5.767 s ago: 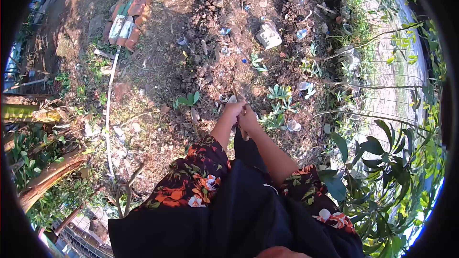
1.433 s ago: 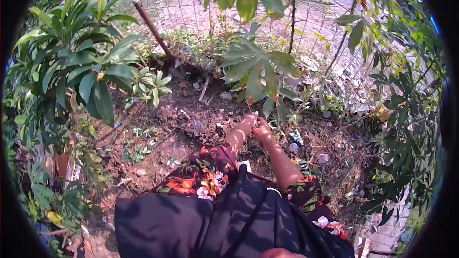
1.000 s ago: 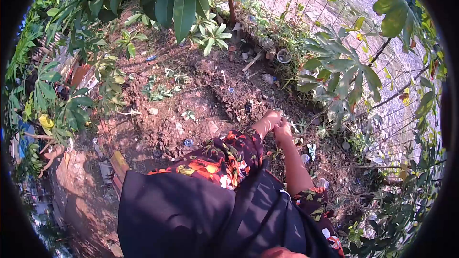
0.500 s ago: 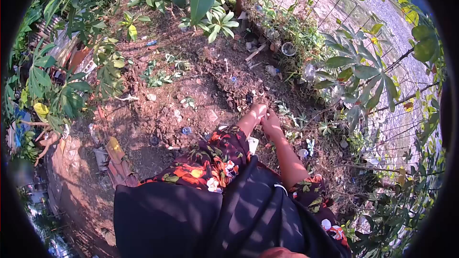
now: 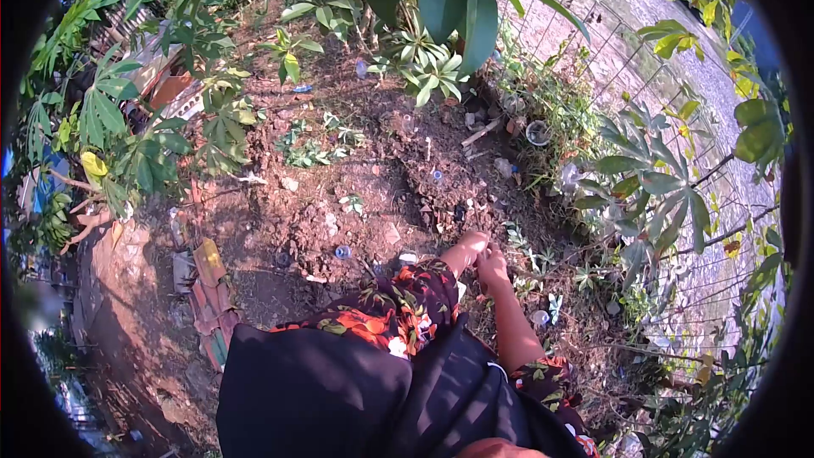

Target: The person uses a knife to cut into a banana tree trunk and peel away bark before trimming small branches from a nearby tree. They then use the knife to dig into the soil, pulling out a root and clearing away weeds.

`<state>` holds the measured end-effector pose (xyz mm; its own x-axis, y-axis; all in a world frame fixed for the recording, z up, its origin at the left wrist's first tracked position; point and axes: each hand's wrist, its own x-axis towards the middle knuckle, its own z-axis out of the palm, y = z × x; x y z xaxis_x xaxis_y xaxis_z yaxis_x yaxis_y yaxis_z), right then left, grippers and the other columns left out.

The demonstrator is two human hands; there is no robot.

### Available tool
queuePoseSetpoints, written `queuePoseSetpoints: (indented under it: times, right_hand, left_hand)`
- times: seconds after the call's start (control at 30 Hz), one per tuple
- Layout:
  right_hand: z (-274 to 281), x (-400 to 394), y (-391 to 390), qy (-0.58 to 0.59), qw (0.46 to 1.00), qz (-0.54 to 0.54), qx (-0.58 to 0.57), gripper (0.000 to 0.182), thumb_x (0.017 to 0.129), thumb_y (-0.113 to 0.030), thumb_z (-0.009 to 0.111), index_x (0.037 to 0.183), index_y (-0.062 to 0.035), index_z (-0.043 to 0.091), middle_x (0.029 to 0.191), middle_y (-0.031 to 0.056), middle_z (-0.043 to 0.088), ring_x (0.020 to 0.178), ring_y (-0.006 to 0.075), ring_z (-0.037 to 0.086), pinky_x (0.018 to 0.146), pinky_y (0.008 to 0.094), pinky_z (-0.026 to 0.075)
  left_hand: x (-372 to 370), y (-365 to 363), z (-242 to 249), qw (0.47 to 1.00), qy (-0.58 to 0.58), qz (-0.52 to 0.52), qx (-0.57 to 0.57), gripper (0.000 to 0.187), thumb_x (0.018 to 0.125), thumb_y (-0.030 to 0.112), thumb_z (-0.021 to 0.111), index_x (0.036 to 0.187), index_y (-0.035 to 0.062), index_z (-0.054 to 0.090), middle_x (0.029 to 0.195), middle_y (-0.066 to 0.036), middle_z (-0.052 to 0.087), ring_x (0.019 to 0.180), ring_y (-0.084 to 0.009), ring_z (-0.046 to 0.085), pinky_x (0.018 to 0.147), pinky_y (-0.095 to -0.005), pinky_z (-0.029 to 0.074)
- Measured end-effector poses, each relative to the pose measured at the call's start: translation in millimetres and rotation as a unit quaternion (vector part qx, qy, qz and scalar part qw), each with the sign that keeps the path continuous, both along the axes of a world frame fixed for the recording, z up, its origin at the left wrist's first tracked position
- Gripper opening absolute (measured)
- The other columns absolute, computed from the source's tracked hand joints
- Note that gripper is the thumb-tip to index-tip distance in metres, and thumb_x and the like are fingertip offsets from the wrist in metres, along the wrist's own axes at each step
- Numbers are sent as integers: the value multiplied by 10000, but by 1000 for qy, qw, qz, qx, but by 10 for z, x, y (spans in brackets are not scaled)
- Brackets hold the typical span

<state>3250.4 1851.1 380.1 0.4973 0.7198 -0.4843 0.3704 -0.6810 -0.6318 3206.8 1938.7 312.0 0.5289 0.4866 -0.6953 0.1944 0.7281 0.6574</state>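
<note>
My left hand (image 5: 473, 242) and my right hand (image 5: 490, 266) are held close together in front of my body, low over the dug brown soil (image 5: 373, 195). Both look closed, with the fingers curled. Whatever they may grip is hidden or too small to make out. Just beyond them the ground is dark, with loose clods and bits of litter. Flower-patterned sleeves (image 5: 424, 297) cover part of my arms, and a black cloth (image 5: 322, 390) hangs over my front.
Leafy branches (image 5: 449, 0) hang across the top. A wire fence (image 5: 627, 59) and another leafy branch (image 5: 657, 178) stand to the right. Broken tiles (image 5: 212, 288) lie at left. A white cup (image 5: 538, 132) and a clear bottle piece (image 5: 342, 252) sit on the ground.
The view has shifted, so the ground, plants and hands appear lower and slightly to the right. My hands remain close together and closed.
</note>
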Motion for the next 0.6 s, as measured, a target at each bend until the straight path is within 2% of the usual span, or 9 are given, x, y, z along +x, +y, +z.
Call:
queuePoseSetpoints:
  times: [0.07, 0.23, 0.33, 0.37, 0.43, 0.5, 0.6]
  right_hand:
    - [270, -35, 77, 17, 1000, -14, 1, 493, 775, -243, 517, 1194, -32, 366, 1049, 234, 518, 949, 345, 528, 797, 395, 423]
    - [-112, 142, 202, -25, 998, 14, 51, 420, 795, -240, 504, 1147, -38, 394, 919, 188, 569, 812, 286, 565, 700, 358, 445]
    - [474, 28, 340, -18, 998, -14, 52, 361, 812, -247, 491, 1100, -40, 422, 842, 176, 577, 739, 265, 578, 633, 366, 455]
    - [403, 76, 385, -22, 998, -10, 60, 361, 812, -247, 491, 1100, -40, 422, 842, 176, 577, 739, 265, 578, 633, 366, 455]
    - [180, 217, 462, -1, 997, -2, 82, 459, 746, -277, 541, 1118, -31, 434, 973, 207, 560, 873, 305, 563, 748, 381, 439]
    - [452, 169, 530, -5, 996, 5, 89, 458, 742, -271, 542, 1118, -34, 434, 962, 216, 561, 865, 310, 565, 740, 381, 441]
    - [709, 90, 631, -24, 994, 38, 100, 474, 743, -276, 538, 1144, -54, 418, 952, 228, 559, 854, 319, 566, 733, 379, 443]
  left_hand:
    - [-26, 29, 58, 1000, -13, 9, 6, 257, 799, 231, 470, 719, 9, 571, 631, -113, 562, 510, -217, 533, 443, -369, 398]
    - [-6, 130, 197, 997, -66, 30, 37, 261, 801, 235, 469, 722, 6, 570, 634, -110, 564, 516, -213, 534, 451, -369, 400]
    - [9, 224, 341, 991, -109, 46, 68, 264, 802, 237, 469, 724, 5, 569, 636, -108, 565, 520, -210, 534, 455, -369, 401]
    - [4, 259, 383, 987, -127, 52, 81, 265, 802, 237, 469, 725, 4, 569, 637, -108, 565, 521, -209, 534, 457, -369, 401]
    - [11, 326, 446, 978, -167, 63, 108, 267, 803, 238, 469, 726, 3, 569, 638, -107, 566, 523, -208, 535, 460, -369, 402]
    - [11, 379, 528, 974, -176, 68, 121, 269, 804, 241, 470, 729, 2, 569, 641, -105, 566, 527, -206, 534, 464, -370, 402]
    - [29, 508, 689, 985, -113, 64, 114, 274, 805, 246, 473, 735, 0, 570, 648, -103, 567, 534, -204, 532, 472, -370, 401]
